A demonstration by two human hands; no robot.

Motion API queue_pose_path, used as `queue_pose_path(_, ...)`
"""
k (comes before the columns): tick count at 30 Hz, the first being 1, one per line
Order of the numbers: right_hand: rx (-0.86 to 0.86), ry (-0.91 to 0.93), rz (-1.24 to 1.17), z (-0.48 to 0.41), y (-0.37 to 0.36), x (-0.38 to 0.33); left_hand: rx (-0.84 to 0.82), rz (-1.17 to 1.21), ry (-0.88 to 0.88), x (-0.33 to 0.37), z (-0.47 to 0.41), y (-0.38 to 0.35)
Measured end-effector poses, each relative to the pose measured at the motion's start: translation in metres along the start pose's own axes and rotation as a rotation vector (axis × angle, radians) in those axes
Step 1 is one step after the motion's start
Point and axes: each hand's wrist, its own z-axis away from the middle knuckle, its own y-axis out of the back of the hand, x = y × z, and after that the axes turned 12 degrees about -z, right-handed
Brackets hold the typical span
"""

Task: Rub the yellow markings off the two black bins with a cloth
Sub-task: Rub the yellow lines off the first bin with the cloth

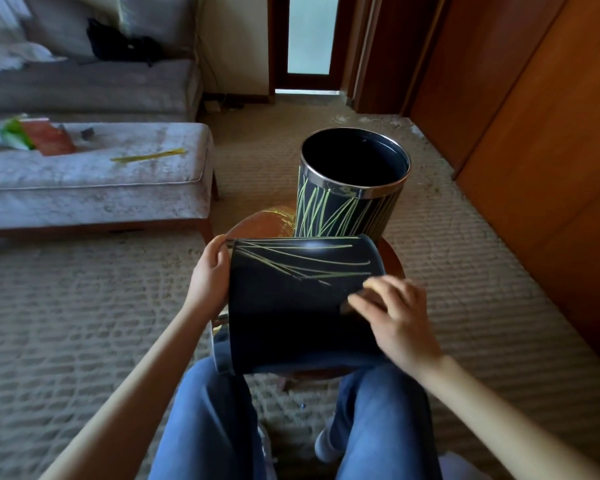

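Item 1, nearest: my knees in blue jeans (208, 410). Item 2: right hand (392, 320), blurred, its fingers bent down onto the wall of the near bin (291, 317). A dark patch (347, 308) under the fingertips may be the cloth, but I cannot tell whether the hand grips anything. Item 3: the near bin lies on its side above my knees, its lower wall plain black, with yellow markings (309, 263) left across the upper part. Step in hand, as I judge it: rub firmly along each streak in short strokes, then roll the bin toward me so the streaks come under the hand. Item 4: left hand (208, 271), its fingers curled over the bin's left end, bracing it against rolling. Item 5: round wooden table (260, 223), with yellow scribble on its top. Item 6: the far bin (350, 188), upright just beyond the near bin, striped yellow all down its side and not yet cleaned. Item 7: upholstered bench (101, 174), far left.
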Motion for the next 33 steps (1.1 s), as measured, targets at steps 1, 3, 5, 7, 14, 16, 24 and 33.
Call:
queue_pose_path(1, 0.006, -0.060, 0.005, -0.015, -0.003, 0.008, 0.006, -0.009, -0.011, -0.002, 0.001, -0.001)
queue_pose_path(3, -0.022, -0.177, 0.032, -0.046, -0.012, 0.024, 0.006, -0.020, -0.018, -0.006, 0.005, -0.001)
queue_pose_path(5, -0.069, -0.228, 0.032, -0.063, -0.021, 0.030, 0.011, -0.042, -0.033, -0.007, 0.010, 0.000)
queue_pose_path(7, -0.059, -0.216, -0.011, -0.057, -0.023, 0.021, 0.013, -0.059, -0.032, -0.006, 0.008, 0.000)
queue_pose_path(14, 0.002, -0.050, -0.093, 0.006, -0.005, -0.015, -0.003, -0.086, -0.009, 0.004, 0.001, -0.002)
queue_pose_path(16, -0.052, 0.126, -0.089, 0.015, -0.004, -0.021, -0.009, -0.096, -0.016, 0.003, 0.000, 0.000)
queue_pose_path(24, -0.076, -0.141, -0.096, -0.067, -0.025, -0.004, -0.032, -0.105, -0.044, 0.000, 0.009, 0.004)
queue_pose_path(33, -0.146, 0.165, -0.116, 0.008, -0.010, -0.046, -0.040, -0.010, -0.036, 0.009, 0.000, 0.003)
